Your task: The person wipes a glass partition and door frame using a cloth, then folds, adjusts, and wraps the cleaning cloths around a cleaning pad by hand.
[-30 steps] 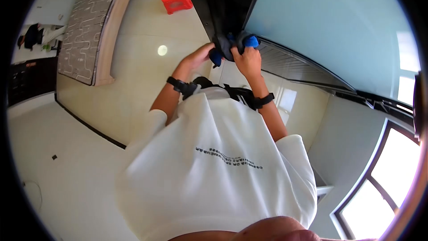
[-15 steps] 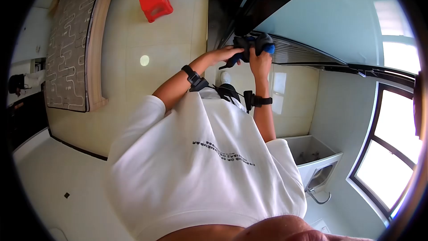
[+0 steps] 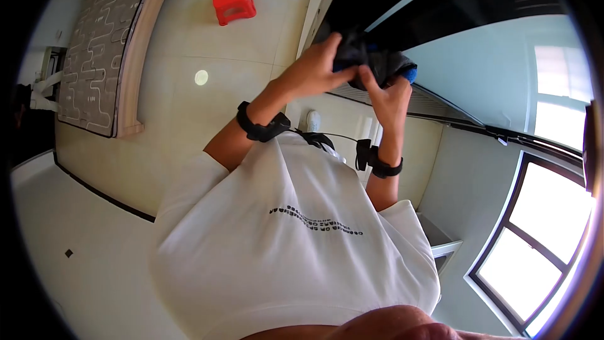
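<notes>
A bunched dark grey and black cloth with blue parts point(image 3: 385, 63) is held between my two hands near the top of the view. My left hand point(image 3: 321, 68) grips its left side, the thumb pointing in toward the middle. On the right, my right hand point(image 3: 389, 96) has its fingers closed round the other end, where a blue edge shows by the fingers. Both thumb tips come close together at the cloth's lower edge. Most of the fingers are hidden behind the fabric. A black strap with a small box sits on each wrist.
Just beyond my hands stands a glossy dark unit with a pale blue reflective panel point(image 3: 484, 75) and a slatted strip below it. A red stool point(image 3: 233, 1) is on the tiled floor. A patterned mattress point(image 3: 104, 44) lies at left, a window point(image 3: 535, 233) at right.
Both hands have lifted the cloth toward me and away from the slatted strip, the right one also shifting right. The whole view has shifted a little.
</notes>
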A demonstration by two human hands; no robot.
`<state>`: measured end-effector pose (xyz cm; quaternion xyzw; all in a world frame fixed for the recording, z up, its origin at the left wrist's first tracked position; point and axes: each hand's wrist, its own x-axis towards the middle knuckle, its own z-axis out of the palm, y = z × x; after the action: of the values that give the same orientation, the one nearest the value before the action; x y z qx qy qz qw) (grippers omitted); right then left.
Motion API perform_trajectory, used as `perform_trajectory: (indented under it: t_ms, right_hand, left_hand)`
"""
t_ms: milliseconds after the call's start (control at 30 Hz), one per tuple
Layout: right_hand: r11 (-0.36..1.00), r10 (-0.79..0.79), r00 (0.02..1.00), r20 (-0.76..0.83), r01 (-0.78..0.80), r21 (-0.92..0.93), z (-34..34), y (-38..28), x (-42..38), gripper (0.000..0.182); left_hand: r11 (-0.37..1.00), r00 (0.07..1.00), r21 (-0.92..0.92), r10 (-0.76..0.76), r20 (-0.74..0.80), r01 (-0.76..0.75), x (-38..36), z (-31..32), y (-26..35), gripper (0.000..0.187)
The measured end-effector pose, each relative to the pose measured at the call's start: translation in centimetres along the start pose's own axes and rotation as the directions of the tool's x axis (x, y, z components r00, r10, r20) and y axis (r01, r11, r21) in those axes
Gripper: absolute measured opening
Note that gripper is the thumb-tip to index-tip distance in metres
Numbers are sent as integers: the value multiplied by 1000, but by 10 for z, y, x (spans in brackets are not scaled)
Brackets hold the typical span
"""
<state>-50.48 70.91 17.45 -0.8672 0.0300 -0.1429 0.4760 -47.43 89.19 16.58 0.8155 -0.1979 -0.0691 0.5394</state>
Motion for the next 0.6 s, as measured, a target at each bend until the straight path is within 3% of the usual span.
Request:
perform_trajectory:
  t_ms: [33,67,133,200,267,333,400,467,533,567,600]
  right_hand:
    - [1000,26,997,75,-25,-10,-1,1,2,42]
    - [998,55,987,149,-52,-23,0,1,3,42]
    - [998,57,985,162,-55,-15,4,1,6,40]
    - [999,48,998,37,-48,1,11,4,5,38]
    - [998,69,997,31,-69,-12,20,19,2,36]
    - [995,96,995,22,-95,-27,31,47,-5,35]
    - [964,115,989,92,-89,-249,44,81,-12,33]
    - [957,114,990,85,-86,-278,46,82,-16,32]
    - [993,87,995,-55,-91,-71,40,60,-17,32]
    - [989,64,995,-74,-73,-128,31,60,-15,31]
    - [1000,-11,988,-153,11,0,23,46,-13,30]
  left_hand:
    - [968,977,170,200,-70,-186,1,2,2,47]
    - [968,977,170,198,-76,-183,3,3,0,47]
    - [916,925,195,371,-81,-350,8,10,-7,55]
    - [909,927,223,371,-54,-351,5,10,-11,55]
    - [959,972,168,217,85,-229,0,6,-16,56]
    - [959,958,119,239,157,-259,-7,10,-38,57]
    - [957,938,65,262,226,-283,-9,15,-63,57]
    - [977,921,-12,206,330,-214,-4,18,-82,57]
    - [971,927,-15,234,295,-240,-2,9,-65,49]
    - [969,932,-62,245,268,-238,1,2,-52,45]
    - [966,937,-105,256,239,-237,5,-6,-37,42]
